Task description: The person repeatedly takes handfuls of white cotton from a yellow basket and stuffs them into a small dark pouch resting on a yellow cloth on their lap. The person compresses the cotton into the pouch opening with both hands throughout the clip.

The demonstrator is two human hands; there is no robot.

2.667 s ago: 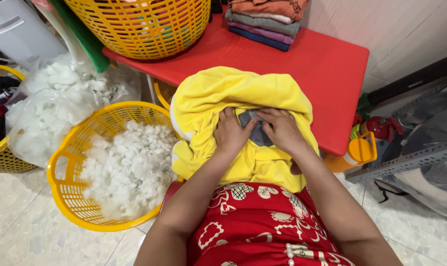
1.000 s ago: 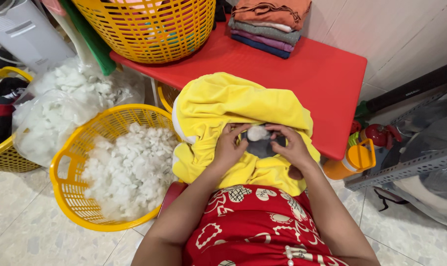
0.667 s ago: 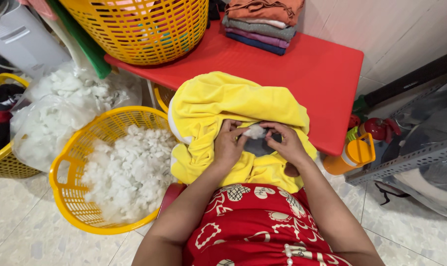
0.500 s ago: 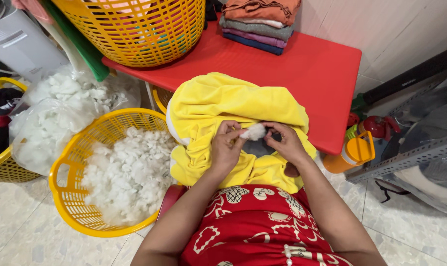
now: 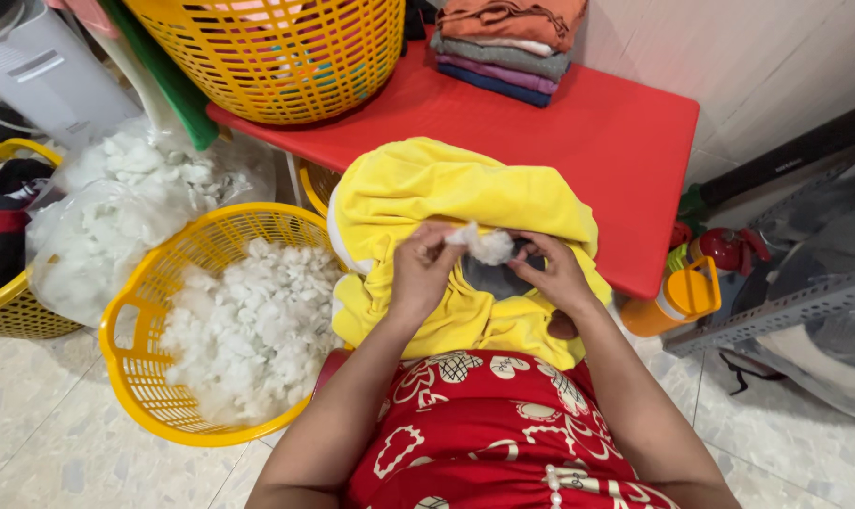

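Two bare hands met at the middle of a yellow cover (image 5: 446, 193) that lay humped over the near edge of a red table (image 5: 625, 132) and spilled onto the person's lap. The cover was soft, bright yellow fabric with a paler band along its left edge, rumpled into folds, and a dark grey opening (image 5: 493, 280) showed in it between the hands. The left hand (image 5: 420, 271) had its fingertips pinched shut on a small tuft (image 5: 484, 243) of white stuffing, fluffy and ragged, held just above that opening. The right hand (image 5: 557, 273) was curled, its fingers touching the tuft's right side and the fabric at the opening's rim; whether it actually gripped the fabric could not be told.

Left of the lap stood a yellow basket (image 5: 154, 377) on the tiled floor, heaped with the same white stuffing (image 5: 248, 330). Beyond it sat a clear bag (image 5: 116, 217) of more stuffing. On the table stood a bigger yellow basket (image 5: 286, 52) and, at the far edge, a stack of folded cloths (image 5: 507, 42). An orange bottle (image 5: 672, 300) stood just past the table's right corner.
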